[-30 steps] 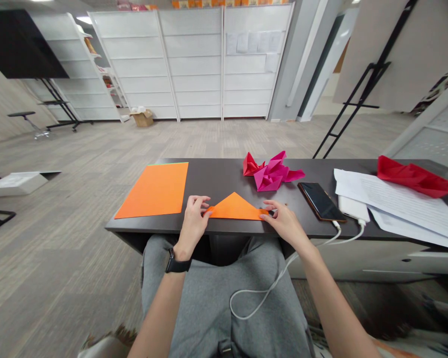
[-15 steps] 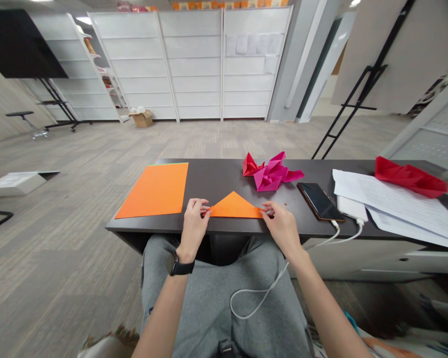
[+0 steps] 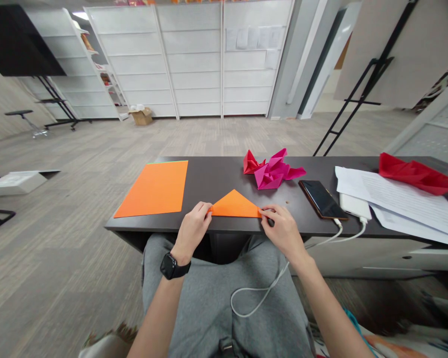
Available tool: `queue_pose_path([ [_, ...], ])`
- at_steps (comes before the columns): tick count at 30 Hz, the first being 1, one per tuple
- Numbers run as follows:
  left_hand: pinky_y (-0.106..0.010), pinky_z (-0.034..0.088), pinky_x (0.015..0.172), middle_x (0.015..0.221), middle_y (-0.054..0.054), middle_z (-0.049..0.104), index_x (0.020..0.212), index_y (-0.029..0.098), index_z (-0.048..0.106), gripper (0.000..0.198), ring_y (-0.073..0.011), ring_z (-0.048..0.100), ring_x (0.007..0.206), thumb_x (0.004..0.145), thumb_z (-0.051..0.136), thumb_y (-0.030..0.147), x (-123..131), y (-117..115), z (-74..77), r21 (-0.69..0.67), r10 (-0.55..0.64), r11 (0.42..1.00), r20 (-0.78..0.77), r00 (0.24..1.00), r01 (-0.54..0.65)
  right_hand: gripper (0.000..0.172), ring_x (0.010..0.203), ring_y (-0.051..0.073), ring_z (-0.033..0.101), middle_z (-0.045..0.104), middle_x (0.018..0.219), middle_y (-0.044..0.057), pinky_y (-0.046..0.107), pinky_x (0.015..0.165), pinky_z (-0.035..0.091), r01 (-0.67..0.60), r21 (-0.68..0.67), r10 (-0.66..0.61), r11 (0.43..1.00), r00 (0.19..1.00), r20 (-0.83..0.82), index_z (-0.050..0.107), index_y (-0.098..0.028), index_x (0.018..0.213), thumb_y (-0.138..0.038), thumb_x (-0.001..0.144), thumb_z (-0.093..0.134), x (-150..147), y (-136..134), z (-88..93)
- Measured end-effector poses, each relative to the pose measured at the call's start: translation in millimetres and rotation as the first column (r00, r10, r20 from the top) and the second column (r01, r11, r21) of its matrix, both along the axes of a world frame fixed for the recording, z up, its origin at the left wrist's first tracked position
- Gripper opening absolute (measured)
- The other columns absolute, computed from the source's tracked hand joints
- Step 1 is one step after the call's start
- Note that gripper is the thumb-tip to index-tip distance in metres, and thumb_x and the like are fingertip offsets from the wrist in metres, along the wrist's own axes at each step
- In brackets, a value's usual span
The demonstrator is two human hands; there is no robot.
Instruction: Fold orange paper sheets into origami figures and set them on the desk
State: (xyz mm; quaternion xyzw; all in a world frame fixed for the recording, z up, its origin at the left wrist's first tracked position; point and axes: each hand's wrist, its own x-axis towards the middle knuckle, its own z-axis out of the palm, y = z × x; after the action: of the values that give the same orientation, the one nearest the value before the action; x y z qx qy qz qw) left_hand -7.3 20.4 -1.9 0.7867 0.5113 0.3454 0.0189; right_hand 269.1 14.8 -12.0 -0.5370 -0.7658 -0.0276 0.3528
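From the head view, the folded orange paper triangle (image 3: 234,206) lies flat on the dark desk (image 3: 216,184), its long edge running left to right on the side nearest me and its apex pointing away. My left hand (image 3: 191,231) is at the triangle's left corner and my right hand (image 3: 281,231) at its right corner, each about equally near. The fingers (image 3: 205,209) of both hands are curled and appear to pinch the tips. Left of the triangle lies a flat orange sheet (image 3: 151,189); beyond it, a folded magenta paper figure (image 3: 274,171); to its right, a black smartphone (image 3: 323,199).
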Motion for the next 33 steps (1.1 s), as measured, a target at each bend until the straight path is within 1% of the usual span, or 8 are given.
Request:
queue_pose_path([
  [4,-0.034,0.054,0.093,0.105,-0.005,0.067,0.105,0.020,0.062,0.022,-0.0201,0.067,0.100,0.090,0.054,0.007,-3.4,-3.6,-1.9,0.012,0.014,1.000,0.104,0.995,-0.015,0.023,0.095,0.025,0.061,0.069,0.108,0.010,0.040,0.083,0.051,0.015,-0.050,-0.008,0.999,0.991,0.135,0.076,-0.019,0.097,-0.018,0.091,0.053,0.6,-3.6,4.0],
  [7,-0.034,0.055,0.093,0.110,-0.007,0.066,0.113,0.019,0.061,0.028,-0.0186,0.069,0.096,0.088,0.057,0.007,-4.0,-4.9,-2.8,-0.002,0.052,0.999,0.203,0.978,-0.052,0.022,0.098,0.025,0.060,0.069,0.112,0.010,0.039,0.080,0.049,0.037,-0.081,-0.018,0.996,0.975,0.223,0.074,-0.018,0.099,-0.022,0.093,0.053,-1.3,-8.1,9.1],
  [9,-0.034,0.056,0.092,0.111,-0.007,0.066,0.114,0.018,0.061,0.028,-0.0183,0.070,0.094,0.089,0.058,0.007,-3.9,-5.2,-2.6,-0.021,0.062,0.998,0.221,0.973,-0.059,0.022,0.100,0.025,0.060,0.069,0.114,0.010,0.037,0.078,0.047,0.054,-0.089,-0.027,0.995,0.958,0.284,0.073,-0.018,0.102,-0.023,0.094,0.053,-3.3,-11.3,12.5],
  [15,-0.038,0.055,0.090,0.103,-0.007,0.072,0.106,0.017,0.066,0.022,-0.0225,0.067,0.096,0.092,0.053,0.006,-1.5,-8.9,0.5,-0.044,0.038,0.998,-0.051,0.998,-0.040,0.025,0.100,0.025,0.059,0.071,0.110,0.011,0.036,0.074,0.041,0.101,-0.066,-0.063,0.993,0.897,0.437,0.069,-0.018,0.112,-0.023,0.099,0.048,-10.0,-18.9,20.4],
  [19,-0.038,0.053,0.087,0.095,-0.007,0.070,0.103,0.016,0.066,0.021,-0.0234,0.064,0.091,0.093,0.052,0.006,0.9,-14.3,4.4,0.019,0.065,0.998,-0.230,0.971,-0.062,0.031,0.097,0.025,0.059,0.071,0.110,0.012,0.036,0.073,0.039,0.115,-0.040,-0.083,0.993,0.879,0.469,0.063,-0.017,0.125,-0.021,0.100,0.046,-14.7,-21.7,23.5],
  [22,-0.038,0.053,0.084,0.093,-0.007,0.068,0.108,0.016,0.063,0.022,-0.0230,0.064,0.088,0.095,0.049,0.007,0.4,-17.5,7.8,0.010,0.053,0.999,-0.337,0.940,-0.052,0.029,0.098,0.025,0.059,0.071,0.114,0.013,0.036,0.074,0.039,0.118,-0.022,-0.092,0.993,0.866,0.491,0.064,-0.015,0.121,-0.019,0.099,0.046,-16.5,-22.7,22.2],
  [27,-0.033,0.053,0.088,0.117,-0.008,0.066,0.126,0.018,0.054,0.029,-0.0203,0.065,0.099,0.098,0.047,0.012,-4.0,-18.1,7.2,-0.039,0.062,0.996,-0.285,0.957,-0.076,0.028,0.105,0.024,0.060,0.066,0.127,0.015,0.037,0.076,0.041,0.071,0.006,-0.064,0.997,0.867,0.493,0.064,-0.012,0.120,-0.016,0.100,0.046,-15.9,-22.7,14.8],
  [33,-0.039,0.052,0.097,0.118,-0.009,0.069,0.105,0.017,0.065,0.017,-0.0224,0.066,0.103,0.097,0.050,0.014,-4.3,-17.9,-0.1,-0.002,0.080,0.997,-0.234,0.969,-0.083,0.034,0.105,0.024,0.064,0.068,0.128,0.015,0.036,0.078,0.043,0.063,-0.025,-0.043,0.998,0.882,0.469,0.060,-0.013,0.129,-0.012,0.099,0.043,-14.7,-23.4,12.4],
])
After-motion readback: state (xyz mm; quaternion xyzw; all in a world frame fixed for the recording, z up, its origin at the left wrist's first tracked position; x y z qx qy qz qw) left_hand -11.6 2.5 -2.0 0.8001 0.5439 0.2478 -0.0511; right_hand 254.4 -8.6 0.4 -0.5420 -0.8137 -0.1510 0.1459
